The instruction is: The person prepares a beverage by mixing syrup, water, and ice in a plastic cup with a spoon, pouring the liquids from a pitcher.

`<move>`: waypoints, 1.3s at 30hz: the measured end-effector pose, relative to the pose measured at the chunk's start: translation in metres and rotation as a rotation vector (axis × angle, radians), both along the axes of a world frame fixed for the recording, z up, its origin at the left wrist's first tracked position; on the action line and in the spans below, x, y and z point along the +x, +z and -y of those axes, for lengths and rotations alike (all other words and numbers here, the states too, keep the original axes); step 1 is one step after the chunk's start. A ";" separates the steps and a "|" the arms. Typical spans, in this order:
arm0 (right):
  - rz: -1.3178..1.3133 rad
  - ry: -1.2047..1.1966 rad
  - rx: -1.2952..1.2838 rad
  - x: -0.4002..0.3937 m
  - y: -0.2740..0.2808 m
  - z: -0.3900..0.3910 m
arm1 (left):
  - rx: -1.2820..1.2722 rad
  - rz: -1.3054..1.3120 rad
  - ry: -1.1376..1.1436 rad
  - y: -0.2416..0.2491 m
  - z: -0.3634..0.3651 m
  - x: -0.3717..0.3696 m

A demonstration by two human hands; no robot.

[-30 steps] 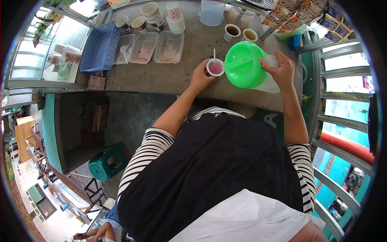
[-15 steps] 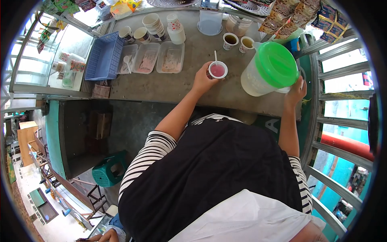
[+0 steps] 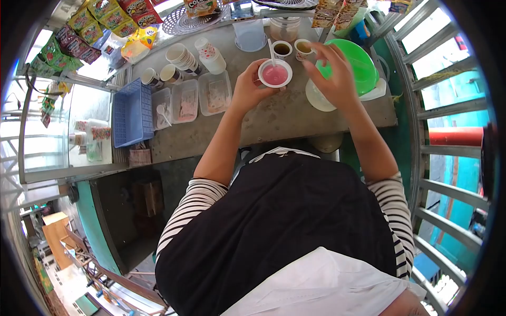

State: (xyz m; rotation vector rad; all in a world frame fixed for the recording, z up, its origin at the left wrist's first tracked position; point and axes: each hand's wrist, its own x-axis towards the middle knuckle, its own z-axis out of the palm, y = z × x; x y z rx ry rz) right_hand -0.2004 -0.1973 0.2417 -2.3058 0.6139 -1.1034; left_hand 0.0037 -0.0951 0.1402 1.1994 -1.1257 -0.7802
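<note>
Head view: I'm watching left hand (image 3: 246, 88) gripping cup of pink drink (image 3: 275, 76) over tabletop (image 3: 279, 116), white stick (image 3: 272, 51) leaning toward far edge; right hand (image 3: 336, 79) hovering open, fingers spread, just right of cup.

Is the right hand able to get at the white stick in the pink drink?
Probably yes: the right hand looks empty, and the white stick juts from the cup in the left hand, with nothing apparent blocking the way.
</note>
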 end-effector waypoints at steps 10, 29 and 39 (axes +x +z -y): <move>-0.080 0.400 0.202 0.112 0.021 0.015 | 0.078 0.031 -0.152 0.052 -0.027 0.066; 0.032 0.065 0.084 0.149 -0.012 -0.031 | 0.040 0.104 -0.221 0.033 -0.034 0.140; 0.035 -0.133 0.221 0.158 -0.049 -0.027 | 0.094 0.136 -0.243 -0.004 0.006 0.138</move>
